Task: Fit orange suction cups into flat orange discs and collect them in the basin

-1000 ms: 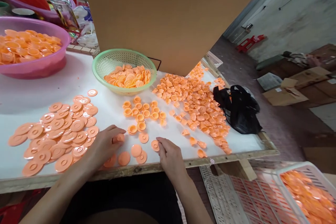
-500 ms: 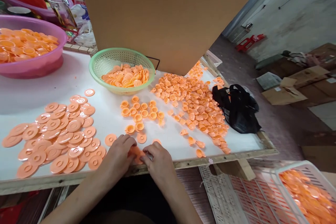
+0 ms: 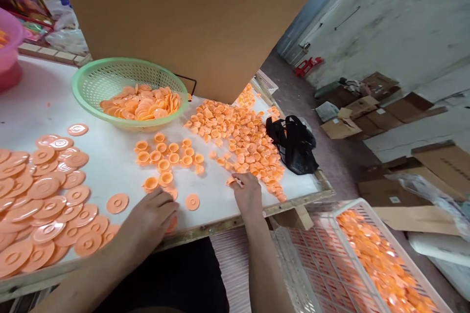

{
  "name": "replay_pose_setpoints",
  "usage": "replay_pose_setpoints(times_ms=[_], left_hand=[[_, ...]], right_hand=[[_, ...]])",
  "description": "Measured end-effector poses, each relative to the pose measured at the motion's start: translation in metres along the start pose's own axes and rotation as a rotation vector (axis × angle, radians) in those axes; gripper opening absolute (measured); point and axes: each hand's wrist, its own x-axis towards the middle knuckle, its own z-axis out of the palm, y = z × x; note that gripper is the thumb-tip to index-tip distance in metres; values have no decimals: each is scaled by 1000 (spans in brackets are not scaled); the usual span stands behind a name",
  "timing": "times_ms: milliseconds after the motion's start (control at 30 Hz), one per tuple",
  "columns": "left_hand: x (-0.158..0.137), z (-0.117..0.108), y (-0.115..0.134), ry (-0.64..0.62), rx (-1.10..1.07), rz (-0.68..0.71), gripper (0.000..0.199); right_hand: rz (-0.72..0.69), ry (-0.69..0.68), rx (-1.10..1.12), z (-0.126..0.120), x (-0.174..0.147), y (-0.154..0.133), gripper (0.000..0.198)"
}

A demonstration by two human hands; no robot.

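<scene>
My left hand (image 3: 154,212) is low over the table's front edge, its fingers curled on an orange plastic saucer (image 3: 171,225) that is mostly hidden beneath it. To the right, my right hand (image 3: 248,196) pinches a small orange toy cup (image 3: 230,181) at the near side of the big cup heap (image 3: 238,132). Beyond my left hand stands a loose group of upright cups (image 3: 163,165). One saucer (image 3: 192,201) lies flat between my hands, and another saucer (image 3: 117,203) is left of my left hand. Many more saucers (image 3: 47,190) overlap at the far left.
A green colander (image 3: 82,90) with orange discs stands behind the cups, against a tall cardboard box (image 3: 191,24). A black bag (image 3: 295,144) sits at the table's right end. Below right is a crate (image 3: 363,205) of orange pieces. A pink basin (image 3: 11,34) shows at left.
My right hand has left the piece by my left hand and reached right to the cup heap, taking a cup. My left hand stays near the front edge. The view has swung right.
</scene>
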Motion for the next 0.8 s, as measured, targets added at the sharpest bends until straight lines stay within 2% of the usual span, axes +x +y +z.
replay_pose_setpoints(times_ms=[100, 167, 267, 400, 533, 700, 800], left_hand=[[25, 15, 16, -148, 33, -108, 19], [35, 20, 23, -258, 39, -227, 17], [39, 25, 23, -340, -40, -293, 19], [36, 32, 15, -312, -154, -325, 20], [37, 29, 13, -308, -195, -342, 22], [52, 13, 25, -288, -269, -464, 20], [59, 18, 31, -204, -303, -561, 17]], right_hand=[[3, -52, 128, 7, -6, -19, 25], [39, -167, 274, 8, -15, -35, 22], [131, -360, 414, 10, -29, -56, 13], [190, -467, 422, 16, -34, -71, 9], [149, -476, 371, 21, -30, -78, 13], [137, -476, 347, 21, -30, -80, 13], [139, -471, 346, 23, -31, -79, 13]])
